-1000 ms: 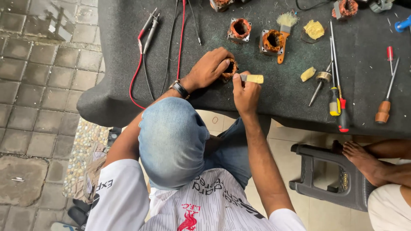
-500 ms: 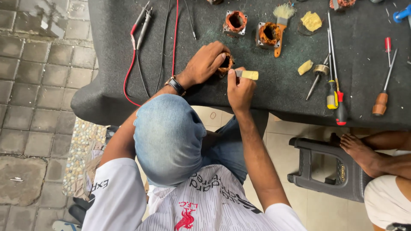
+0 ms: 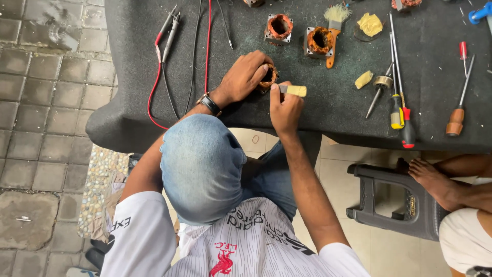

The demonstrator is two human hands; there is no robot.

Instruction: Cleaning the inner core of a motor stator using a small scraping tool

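Copper-wound motor coil (image 3: pixel 268 77), a small round stator with orange-brown windings, sits on the dark felt-covered bench (image 3: pixel 128 102) near its front edge, right ahead of you. Your left hand (image 3: pixel 245 77) is wrapped around it, fingers curled over the outside, which pins it against the cloth and keeps the open bore turned toward your other hand. Your right hand (image 3: pixel 285 106) is closed on a pale yellow flat strip (image 3: pixel 294 91), pinched between thumb and fingers so that one end points at the coil's opening and the other sticks out to the right. Most of the coil is hidden under your left fingers; only a bit of rim and dark bore shows, so I cannot tell whether the strip's tip is inside it or just touching the edge.

Two more copper-wound stators in metal frames (image 3: pixel 279 26) stand further back on the bench, well apart from your hands. Just beside them lies a paintbrush with an orange handle (image 3: pixel 332 36). Red and black meter leads (image 3: pixel 169 31) trail off on the left. To the right lie screwdrivers with red and yellow handles (image 3: pixel 402 113), and further right a wooden-handled screwdriver (image 3: pixel 457 113). Another person's bare foot (image 3: pixel 435 179) rests on a dark plastic stool (image 3: pixel 394 205) at lower right
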